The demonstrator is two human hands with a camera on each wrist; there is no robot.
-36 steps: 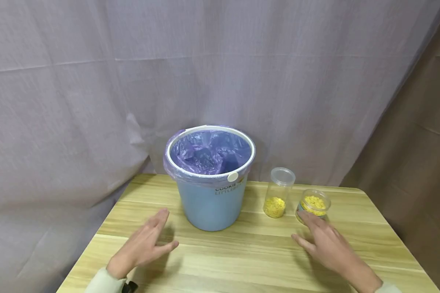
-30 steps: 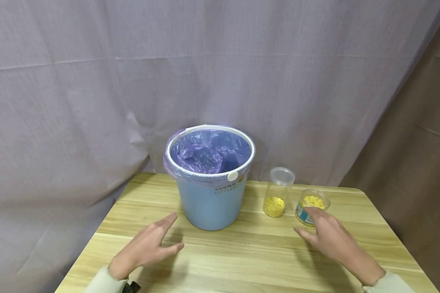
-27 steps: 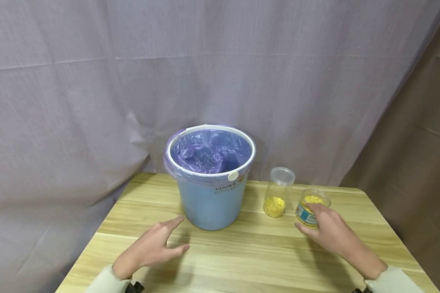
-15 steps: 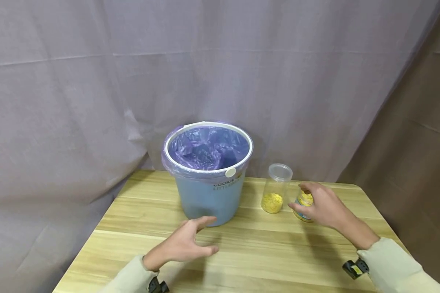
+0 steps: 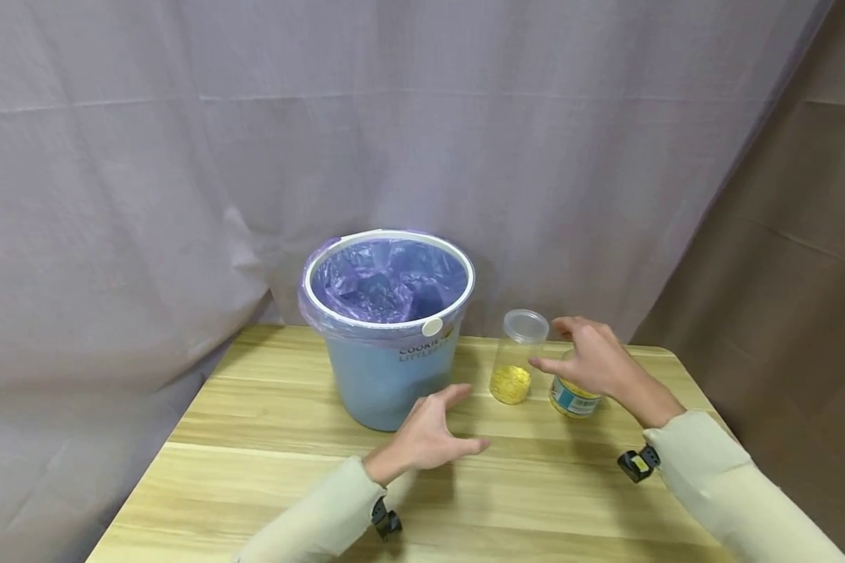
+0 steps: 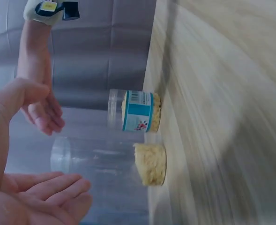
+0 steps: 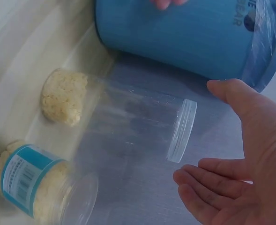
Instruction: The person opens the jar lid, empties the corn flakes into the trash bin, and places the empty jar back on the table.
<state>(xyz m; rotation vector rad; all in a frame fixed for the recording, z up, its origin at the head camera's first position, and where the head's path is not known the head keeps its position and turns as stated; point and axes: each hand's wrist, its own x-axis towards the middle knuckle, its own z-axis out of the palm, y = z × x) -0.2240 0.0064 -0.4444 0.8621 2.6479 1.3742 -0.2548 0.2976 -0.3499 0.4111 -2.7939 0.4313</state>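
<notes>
A tall clear jar (image 5: 519,348) with a translucent lid stands upright, yellow flakes in its bottom. Just right of it is a short jar (image 5: 573,399) with a blue label, fuller of the same flakes. My right hand (image 5: 591,358) is above the short jar, thumb toward the tall jar's upper side, fingers spread and holding nothing. In the right wrist view, its fingers lie close to the lid (image 7: 183,131) with a gap. My left hand (image 5: 429,430) hovers in front of the bucket, thumb and fingers apart, reaching toward the tall jar with nothing in it.
A light blue bucket (image 5: 387,383) with a white rim and a purple bag lining (image 5: 366,285) stands left of the jars. The wooden table (image 5: 253,469) meets a grey curtain (image 5: 324,117) behind it. Dark cameras are strapped to both wrists.
My left hand has moved right and slightly forward, across the bucket's front. My right hand has gone up from the short jar's near side to above it, toward the tall jar. Both jars stay standing.
</notes>
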